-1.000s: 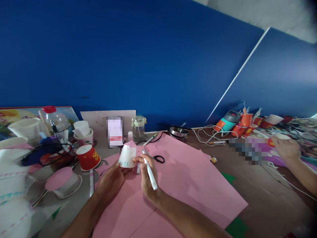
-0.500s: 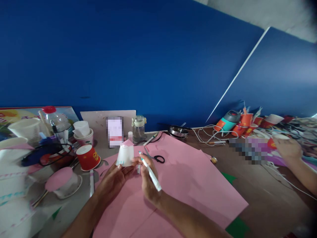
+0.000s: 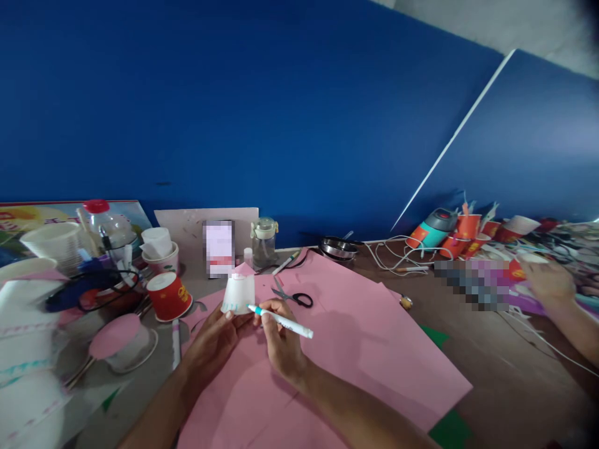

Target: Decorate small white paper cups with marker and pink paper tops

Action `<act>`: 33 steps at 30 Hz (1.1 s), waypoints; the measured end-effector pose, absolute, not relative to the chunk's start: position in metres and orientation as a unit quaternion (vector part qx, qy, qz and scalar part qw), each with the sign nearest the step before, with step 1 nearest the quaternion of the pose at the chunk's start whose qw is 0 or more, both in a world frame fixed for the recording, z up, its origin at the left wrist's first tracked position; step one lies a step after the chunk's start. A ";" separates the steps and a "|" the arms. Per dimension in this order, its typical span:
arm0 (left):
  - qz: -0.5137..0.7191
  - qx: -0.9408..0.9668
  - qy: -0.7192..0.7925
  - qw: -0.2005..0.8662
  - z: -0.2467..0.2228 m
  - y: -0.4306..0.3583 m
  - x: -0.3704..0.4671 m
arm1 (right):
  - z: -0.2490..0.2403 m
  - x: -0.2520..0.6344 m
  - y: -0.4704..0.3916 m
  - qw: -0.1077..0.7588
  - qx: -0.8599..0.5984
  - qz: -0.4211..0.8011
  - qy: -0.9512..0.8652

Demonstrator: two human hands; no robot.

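Observation:
A white paper cup (image 3: pixel 238 291), upside down with a pink paper piece on top, has teal marks along its lower rim. My left hand (image 3: pixel 216 340) grips it by the lower edge. My right hand (image 3: pixel 282 346) is closed round a white marker (image 3: pixel 292 325), whose teal tip meets the cup's lower right side. Both hands are above a large sheet of pink paper (image 3: pixel 374 349). Black-handled scissors (image 3: pixel 299 299) lie on the sheet, just beyond my right hand.
At left are a red cup (image 3: pixel 169 296), a pink-topped white cup (image 3: pixel 124 343) and stacked cups. Behind stand a phone (image 3: pixel 219 248) and a glass jar (image 3: pixel 264 242). Another person's hand (image 3: pixel 547 280) holds a red cup at right, near white cables (image 3: pixel 397 255).
The marker has tilted lower and its tip has come down from beside the cup onto its lower right side. The view has shifted slightly.

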State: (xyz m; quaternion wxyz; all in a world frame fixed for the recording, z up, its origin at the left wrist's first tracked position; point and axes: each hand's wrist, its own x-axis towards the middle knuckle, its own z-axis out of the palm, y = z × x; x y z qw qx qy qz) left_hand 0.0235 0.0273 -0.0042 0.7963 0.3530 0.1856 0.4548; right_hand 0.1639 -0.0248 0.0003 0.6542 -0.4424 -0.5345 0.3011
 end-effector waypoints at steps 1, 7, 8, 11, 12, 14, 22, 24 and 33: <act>0.456 0.354 0.185 0.795 -0.004 0.027 0.024 | 0.002 0.164 -0.025 0.652 -0.444 0.299 -0.537; 0.453 0.355 0.183 0.797 -0.008 0.028 0.024 | 0.002 0.164 -0.025 0.644 -0.455 0.263 -0.556; 0.454 0.356 0.182 0.796 -0.009 0.029 0.023 | 0.001 0.164 -0.025 0.644 -0.456 0.257 -0.559; 0.454 0.359 0.176 0.796 -0.011 0.030 0.022 | 0.000 0.164 -0.025 0.642 -0.457 0.252 -0.561; 0.452 0.359 0.176 0.797 -0.012 0.030 0.022 | -0.001 0.164 -0.025 0.641 -0.457 0.254 -0.562; 0.450 0.357 0.179 0.799 -0.012 0.030 0.022 | 0.000 0.164 -0.025 0.637 -0.458 0.258 -0.564; 0.450 0.355 0.183 0.799 -0.009 0.028 0.022 | 0.000 0.165 -0.024 0.637 -0.455 0.256 -0.568; 0.451 0.354 0.190 0.797 -0.008 0.028 0.022 | 0.000 0.165 -0.024 0.634 -0.455 0.252 -0.572; 0.446 0.365 0.184 0.796 -0.009 0.029 0.023 | 0.000 0.164 -0.025 0.635 -0.461 0.257 -0.564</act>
